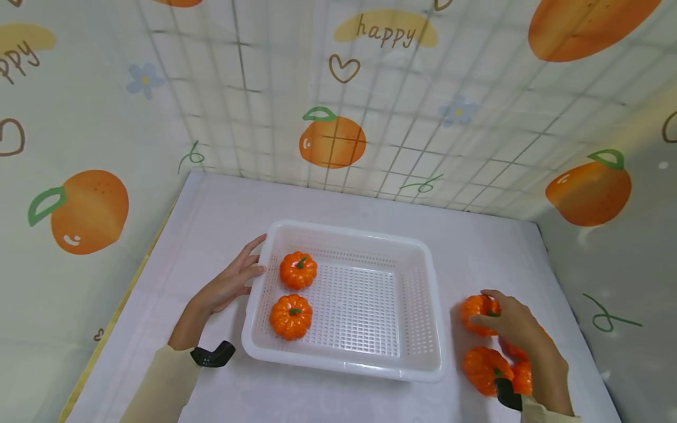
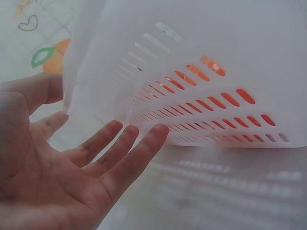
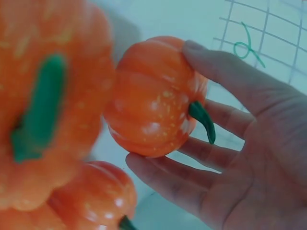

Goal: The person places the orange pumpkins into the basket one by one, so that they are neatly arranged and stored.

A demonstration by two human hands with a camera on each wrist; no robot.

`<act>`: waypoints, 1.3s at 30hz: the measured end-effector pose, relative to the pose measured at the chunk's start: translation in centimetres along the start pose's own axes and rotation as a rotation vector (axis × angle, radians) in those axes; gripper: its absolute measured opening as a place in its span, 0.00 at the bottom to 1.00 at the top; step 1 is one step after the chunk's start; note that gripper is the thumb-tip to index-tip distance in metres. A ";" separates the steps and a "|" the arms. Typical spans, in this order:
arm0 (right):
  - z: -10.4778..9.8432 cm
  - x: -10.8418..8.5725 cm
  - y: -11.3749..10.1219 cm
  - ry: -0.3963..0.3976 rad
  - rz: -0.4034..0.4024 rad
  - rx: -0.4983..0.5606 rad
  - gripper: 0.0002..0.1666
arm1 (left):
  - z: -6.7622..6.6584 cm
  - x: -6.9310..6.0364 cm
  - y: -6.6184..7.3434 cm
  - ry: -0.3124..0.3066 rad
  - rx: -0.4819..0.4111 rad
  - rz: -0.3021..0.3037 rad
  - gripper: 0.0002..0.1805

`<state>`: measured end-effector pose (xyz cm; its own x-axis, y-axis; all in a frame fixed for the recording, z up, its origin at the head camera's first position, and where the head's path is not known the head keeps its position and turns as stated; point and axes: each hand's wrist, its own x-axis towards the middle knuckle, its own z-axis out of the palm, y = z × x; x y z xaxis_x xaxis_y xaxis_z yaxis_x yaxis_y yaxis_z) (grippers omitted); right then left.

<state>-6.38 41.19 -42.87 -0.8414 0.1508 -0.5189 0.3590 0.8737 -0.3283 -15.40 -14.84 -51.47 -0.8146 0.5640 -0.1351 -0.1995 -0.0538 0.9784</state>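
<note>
Ribbed orange pumpkin (image 3: 151,100) is gripped by your right hand (image 1: 512,322); your left hand (image 1: 227,286), fingers relaxed, touches the white perforated plastic basket (image 1: 354,305).

Basket (image 1: 344,365): I count one
Pumpkins (image 1: 298,271) (image 1: 291,317) inside: I see two
Pumpkins (image 1: 472,308) (image 1: 483,370) outside: at least four from here
Hands (image 1: 227,285) (image 1: 513,322): two

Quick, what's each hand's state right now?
Left hand: open, touching the white basket.
Right hand: closed around an orange pumpkin, holding it.
</note>
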 end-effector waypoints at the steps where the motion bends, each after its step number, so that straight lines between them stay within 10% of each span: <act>1: -0.2 0.0 -0.1 0.001 -0.001 -0.011 0.58 | 0.0 0.0 0.0 0.002 -0.002 -0.002 0.39; 20: -4.5 0.0 -3.5 0.156 -0.209 -0.114 0.50 | 0.0 -0.2 0.0 0.002 -0.010 -0.001 0.39; 39: -6.2 0.0 -11.3 0.195 -0.331 -0.161 0.48 | -0.1 0.1 -0.1 0.004 -0.004 0.006 0.39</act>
<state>-12.91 34.16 -34.24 -0.9671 -0.0795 -0.2418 0.0012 0.9486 -0.3165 -15.50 -14.86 -51.61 -0.8181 0.5603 -0.1297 -0.1968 -0.0608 0.9786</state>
